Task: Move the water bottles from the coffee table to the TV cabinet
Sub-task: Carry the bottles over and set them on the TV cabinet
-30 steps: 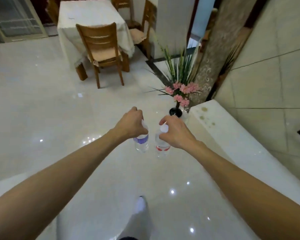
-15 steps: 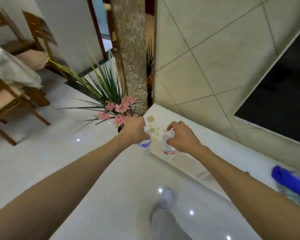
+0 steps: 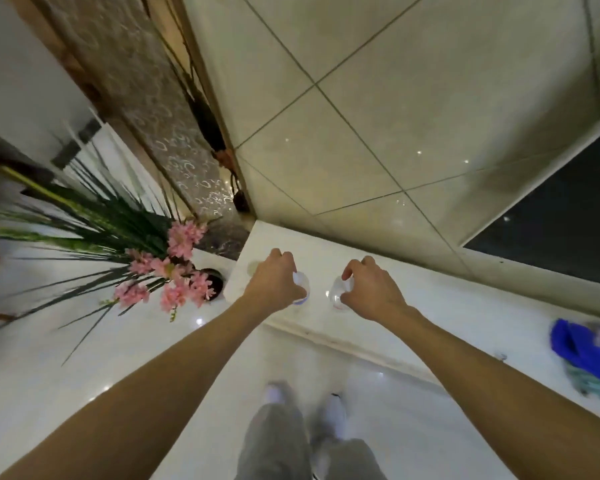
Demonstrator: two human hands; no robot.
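your left hand [image 3: 273,284] was curled over the top of a clear water bottle [image 3: 302,292], its grip wrapped around the cap end so only a rounded shoulder and a strip of blue-purple label showed under the palm. your right hand [image 3: 371,289] held a second water bottle [image 3: 336,295] the same way, fingers [image 3: 352,268] bent over the top, with the transparent body and a thin red label edge visible below. both bottles looked small, clear and upright, seen nearly from above, and stood apart from each other with a gap between them. they were over the white worktop [image 3: 430,306] of the tv cabinet near its left end; whether their bases touched the surface could not be told. a vase of pink flowers [image 3: 184,268] stood on the floor just left of the cabinet, and a blue cloth [image 3: 575,348] lay on the worktop well to the right.
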